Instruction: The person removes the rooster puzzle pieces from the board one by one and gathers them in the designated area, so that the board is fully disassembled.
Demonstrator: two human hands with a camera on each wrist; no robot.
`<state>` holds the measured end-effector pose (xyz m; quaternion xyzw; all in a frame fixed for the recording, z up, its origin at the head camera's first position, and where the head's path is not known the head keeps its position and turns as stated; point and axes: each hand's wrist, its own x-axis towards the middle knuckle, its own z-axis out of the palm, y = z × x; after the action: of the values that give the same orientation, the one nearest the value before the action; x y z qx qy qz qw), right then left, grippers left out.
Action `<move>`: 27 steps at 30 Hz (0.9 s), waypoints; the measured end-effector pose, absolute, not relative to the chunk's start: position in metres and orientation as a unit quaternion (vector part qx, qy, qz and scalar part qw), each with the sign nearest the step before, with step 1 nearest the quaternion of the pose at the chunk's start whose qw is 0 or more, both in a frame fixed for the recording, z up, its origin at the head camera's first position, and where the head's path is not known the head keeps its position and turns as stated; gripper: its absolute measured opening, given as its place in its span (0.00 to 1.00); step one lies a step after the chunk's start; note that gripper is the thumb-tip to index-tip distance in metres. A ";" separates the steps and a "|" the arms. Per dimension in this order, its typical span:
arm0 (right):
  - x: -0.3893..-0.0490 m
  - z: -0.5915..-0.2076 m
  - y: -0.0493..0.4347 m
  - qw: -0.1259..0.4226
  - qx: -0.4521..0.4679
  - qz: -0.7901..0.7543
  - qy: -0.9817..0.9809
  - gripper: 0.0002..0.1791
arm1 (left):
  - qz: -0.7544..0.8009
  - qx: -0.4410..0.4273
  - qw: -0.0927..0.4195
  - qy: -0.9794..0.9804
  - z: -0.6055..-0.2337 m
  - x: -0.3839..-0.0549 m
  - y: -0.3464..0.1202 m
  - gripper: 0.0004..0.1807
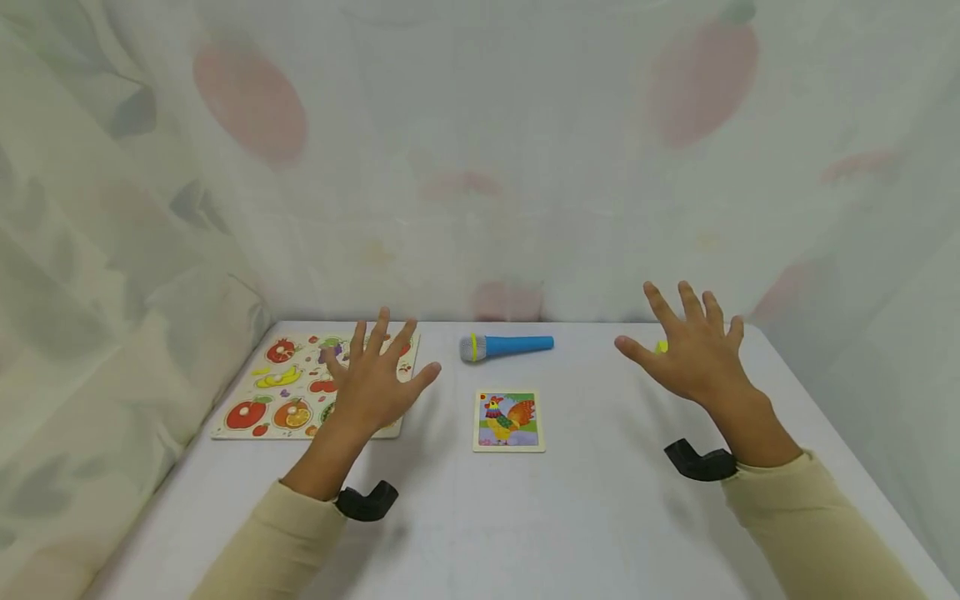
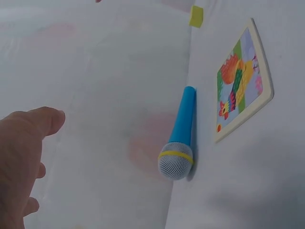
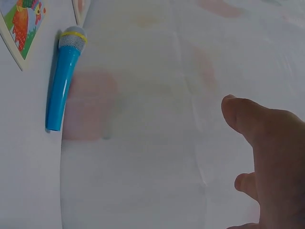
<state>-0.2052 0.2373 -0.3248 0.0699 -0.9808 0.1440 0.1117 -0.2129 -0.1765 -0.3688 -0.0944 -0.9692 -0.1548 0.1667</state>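
My left hand (image 1: 371, 392) is raised with its fingers spread, overlapping the fruit puzzle board (image 1: 247, 387) in the head view. My right hand (image 1: 697, 357) hovers at the right, fingers spread too, holding nothing. Partly hidden behind it is a small yellow block (image 2: 196, 16), seen in the left wrist view near the table's back edge. Between the hands a blue toy microphone (image 1: 517, 345) with a grey head and yellow ring lies on its side. Nearer to me, a square rooster picture puzzle (image 1: 509, 422) lies flat on the table.
The white table (image 1: 480, 533) reaches back to a pale curtain (image 1: 480, 167) with faded fruit prints. More curtain cloth (image 1: 112, 292) hangs along the left side and bulges toward the table's edge. Black wrist straps (image 1: 367, 502) sit at both sleeve cuffs.
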 end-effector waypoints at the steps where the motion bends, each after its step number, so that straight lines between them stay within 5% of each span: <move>1: -0.206 -0.326 0.236 0.110 0.073 0.147 -0.980 0.51 | -0.155 -0.098 0.168 -0.969 -0.371 -0.213 -0.174 0.45; 27: -0.225 -0.387 0.206 0.104 0.125 0.185 -0.969 0.48 | -0.219 -0.184 0.129 -0.950 -0.437 -0.209 -0.134 0.34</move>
<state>-0.2252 0.2056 -0.3875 0.1248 -0.9691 0.1855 0.1045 -0.2091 -0.1343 -0.4373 -0.1836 -0.9497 -0.2187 0.1287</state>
